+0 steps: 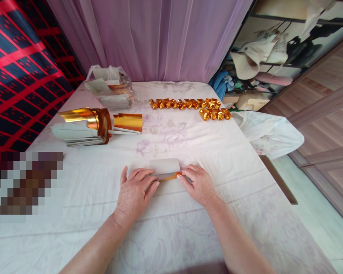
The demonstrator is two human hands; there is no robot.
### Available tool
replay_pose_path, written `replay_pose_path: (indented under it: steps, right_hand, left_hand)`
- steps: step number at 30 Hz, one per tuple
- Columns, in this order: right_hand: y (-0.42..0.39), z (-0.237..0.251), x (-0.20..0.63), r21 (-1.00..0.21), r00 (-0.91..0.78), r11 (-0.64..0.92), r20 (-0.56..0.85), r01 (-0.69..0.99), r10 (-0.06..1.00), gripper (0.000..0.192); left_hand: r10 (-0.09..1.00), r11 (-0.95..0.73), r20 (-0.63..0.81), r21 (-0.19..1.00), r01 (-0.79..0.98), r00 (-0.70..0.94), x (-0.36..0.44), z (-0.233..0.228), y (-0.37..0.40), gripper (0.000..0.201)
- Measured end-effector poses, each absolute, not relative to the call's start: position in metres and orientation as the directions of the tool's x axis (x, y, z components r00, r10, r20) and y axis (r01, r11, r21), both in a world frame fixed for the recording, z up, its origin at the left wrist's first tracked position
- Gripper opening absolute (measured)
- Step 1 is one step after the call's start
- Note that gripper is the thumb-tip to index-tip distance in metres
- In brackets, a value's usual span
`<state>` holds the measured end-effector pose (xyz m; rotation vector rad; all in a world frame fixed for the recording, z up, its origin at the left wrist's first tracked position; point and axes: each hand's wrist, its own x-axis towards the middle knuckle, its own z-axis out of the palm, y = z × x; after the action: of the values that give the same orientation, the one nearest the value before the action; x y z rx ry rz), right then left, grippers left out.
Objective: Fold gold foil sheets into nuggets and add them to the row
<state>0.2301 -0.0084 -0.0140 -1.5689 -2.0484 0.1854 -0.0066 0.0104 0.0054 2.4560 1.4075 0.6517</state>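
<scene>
At far left a blurred patch (23, 182) hides whatever lies there. Beyond it a stack of gold foil sheets (85, 127) curls on the white floral cloth (165, 228), and a clear plastic bag (111, 89) behind holds more sheets. The left hand (134, 192) lies palm down, fingers pinching the left end of a folded foil paper (165, 169) at the table's middle. The right hand (197, 182) pinches its right end. Folded gold ingots (190, 106) lie in rows further back.
</scene>
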Motion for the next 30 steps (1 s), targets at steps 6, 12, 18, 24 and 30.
replay_pose_path:
  steps: [6, 12, 18, 24, 30]
  right_hand:
    - [-0.006, -0.014, 0.220, -0.417, -0.062, 0.193, 0.307, 0.888, 0.950, 0.023]
    - [-0.003, -0.011, 0.215, -0.403, -0.008, 0.117, 0.261, 0.908, 0.965, 0.025]
    - [-0.001, -0.008, 0.214, -0.368, 0.000, 0.086, 0.227, 0.926, 0.974, 0.024]
    - [-0.001, -0.007, 0.212, -0.356, -0.001, 0.083, 0.225, 0.931, 0.974, 0.024]
    - [-0.001, -0.007, 0.211, -0.381, 0.037, 0.052, 0.222, 0.923, 0.974, 0.022]
  left_hand:
    - [0.897, -0.442, 0.226, 0.426, 0.789, 0.381, -0.004, 0.002, 0.016, 0.020]
    - [0.873, -0.480, 0.274, 0.330, 0.813, 0.404, -0.005, -0.005, 0.015, 0.036]
    - [0.744, -0.627, 0.402, 0.144, 0.766, 0.534, 0.001, 0.000, 0.005, 0.035]
    - [0.625, -0.760, 0.363, 0.084, 0.644, 0.691, 0.008, -0.012, -0.003, 0.050]
    - [0.627, -0.756, 0.318, 0.027, 0.655, 0.711, 0.007, -0.017, -0.002, 0.061]
